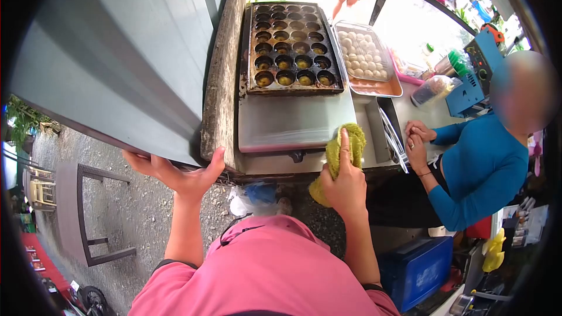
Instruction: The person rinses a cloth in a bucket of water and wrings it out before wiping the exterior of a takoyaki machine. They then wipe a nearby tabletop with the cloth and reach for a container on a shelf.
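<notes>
My right hand (346, 184) is closed around a yellow-green cloth (350, 140), with the index finger stretched along it. It presses the cloth at the front right corner of a steel griddle top (293, 120). My left hand (187, 174) is spread at the lower edge of a grey metal panel (134, 64). Its thumb touches the worn wooden post (221, 82), and some fingertips are hidden by the panel. Behind the steel surface sits a dark moulded pan (295, 47) with rows of round wells, several holding yellowish liquid.
Right of the pan, a tray (401, 89) holds a clear container of pale balls (360, 52). A narrow metal box (383, 131) holds tongs (393, 140). A person in a blue top (480, 164) stands at right, hands together. A blue bin (418, 272) is below; a brown table (70, 210) lies left.
</notes>
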Tool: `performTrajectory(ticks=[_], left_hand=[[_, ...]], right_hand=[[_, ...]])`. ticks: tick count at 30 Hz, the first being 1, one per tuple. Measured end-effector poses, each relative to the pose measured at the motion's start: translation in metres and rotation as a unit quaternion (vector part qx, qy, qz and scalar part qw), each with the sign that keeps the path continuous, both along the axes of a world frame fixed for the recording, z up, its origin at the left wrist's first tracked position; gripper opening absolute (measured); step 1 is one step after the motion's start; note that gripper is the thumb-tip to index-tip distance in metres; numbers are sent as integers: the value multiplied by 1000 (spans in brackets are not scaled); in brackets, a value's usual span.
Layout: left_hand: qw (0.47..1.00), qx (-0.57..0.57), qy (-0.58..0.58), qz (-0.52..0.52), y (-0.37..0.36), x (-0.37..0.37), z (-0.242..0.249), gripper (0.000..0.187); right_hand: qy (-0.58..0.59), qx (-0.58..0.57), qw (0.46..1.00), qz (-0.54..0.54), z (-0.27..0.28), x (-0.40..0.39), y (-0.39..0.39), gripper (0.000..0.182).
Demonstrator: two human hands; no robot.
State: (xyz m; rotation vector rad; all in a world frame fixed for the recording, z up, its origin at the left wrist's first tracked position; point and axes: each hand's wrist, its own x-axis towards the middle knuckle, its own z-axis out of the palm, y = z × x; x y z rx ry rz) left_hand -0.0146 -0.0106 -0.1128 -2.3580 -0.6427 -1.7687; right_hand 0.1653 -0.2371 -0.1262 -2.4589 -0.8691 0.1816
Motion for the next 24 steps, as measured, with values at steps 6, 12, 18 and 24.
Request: performTrajectory(ticks=[6,12,18,24], left_hand=[[1000,11,-6,-3,1,0,-1,103],[1000,2,2,2,0,-2,-2,105],[1000,-15,2,14,-2,-2,-1,105],[1000,13,-13,-1,5,0,-3,104]], right_hand=[[9,12,996,89,-4,-22,31,96],[34,11,981,191,-9,-56,67,95],[74,23,964,256,-10,-68,86,92],[57,92,961,255,-26,-56,64,52]])
